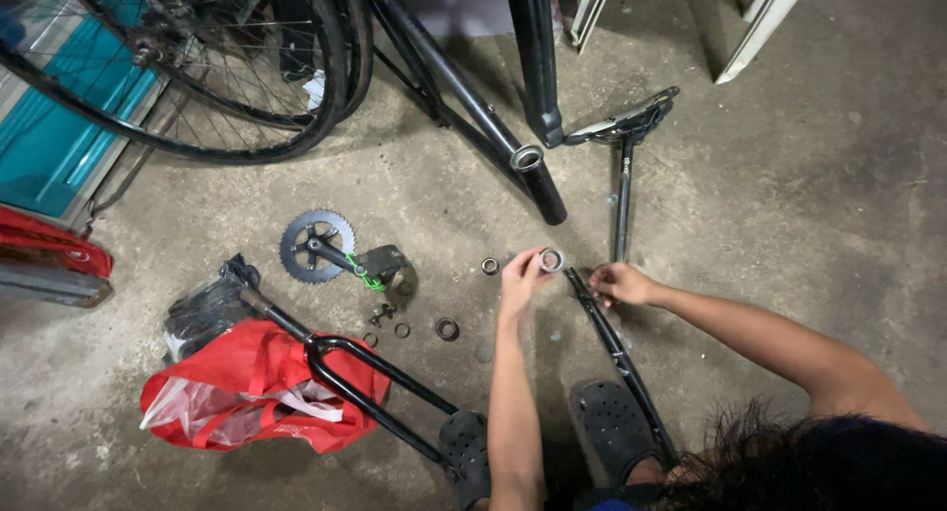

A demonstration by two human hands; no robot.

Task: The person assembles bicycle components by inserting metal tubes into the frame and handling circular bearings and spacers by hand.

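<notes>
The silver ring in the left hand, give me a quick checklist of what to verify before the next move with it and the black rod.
1. Left hand has the silver ring pinched at the fingertips: ok.
2. Right hand is on the upper end of the black rod: ok.
3. Ring lined up squarely with the rod end: cannot tell, the fingers hide the joint.
4. Spare small ring lies on the floor just beside the left hand: ok.
5. Black washer and small nuts lie loose near the chainring crank: ok.
6. Rod's lower end is steadied: cannot tell, it runs past the black clog.
</notes>
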